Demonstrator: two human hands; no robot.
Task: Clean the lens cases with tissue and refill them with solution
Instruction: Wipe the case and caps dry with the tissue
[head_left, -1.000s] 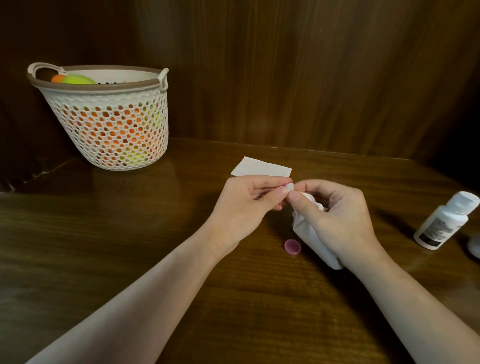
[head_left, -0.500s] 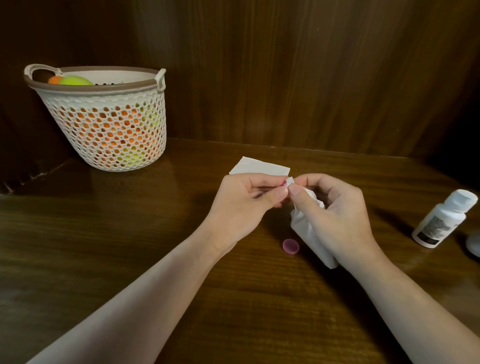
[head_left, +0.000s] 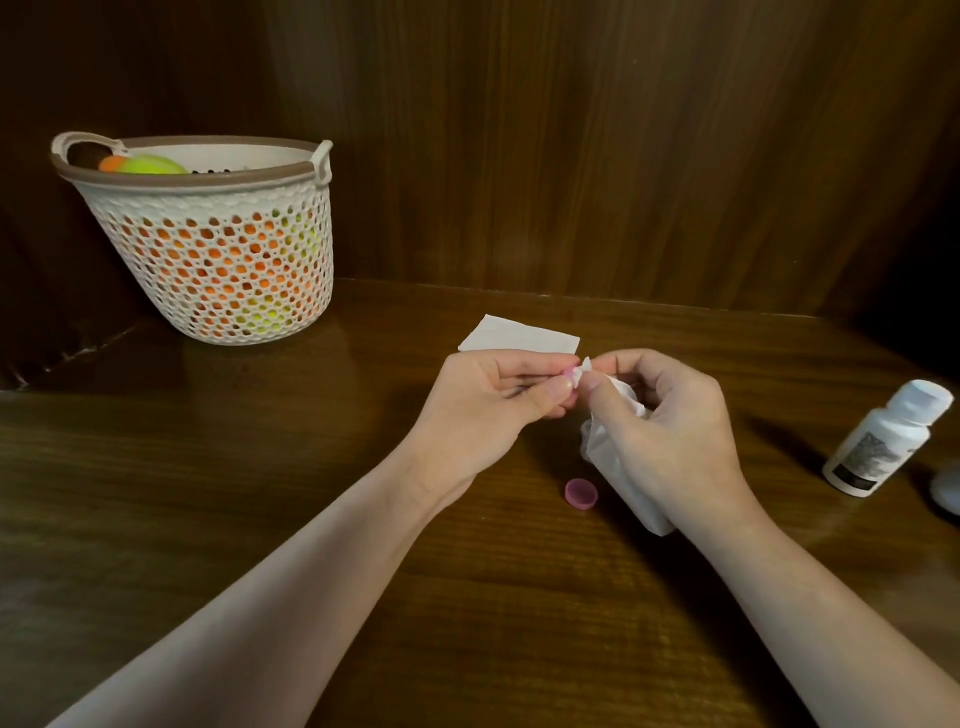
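From the head view we hold the small pink lens case (head_left: 570, 375) up over the desk (head_left: 260, 493) between thumb and fingertips of our left hand (head_left: 498, 400), pinching it by its edge so its open side faces the other hand; only a sliver of pink shows, so we cannot tell how much of it is wiped. Our right hand (head_left: 670, 431) pinches a twisted corner of the tissue (head_left: 613, 447) and brings that point against the case, the rest of the sheet trailing down under the palm, which we judge keeps a narrow tip free to reach inside the little cup. The pink cap (head_left: 581, 493) lies on the desk just below the hands, apparently set aside so the case stays open. A spare folded tissue (head_left: 519, 335) lies flat just behind the left hand, near for the next wipe. The white solution bottle (head_left: 883, 441) stands well apart at the right with its cap on, so we judge the refill not yet begun. A perforated basket (head_left: 218, 249) holding orange and green things sits far left against the wooden wall
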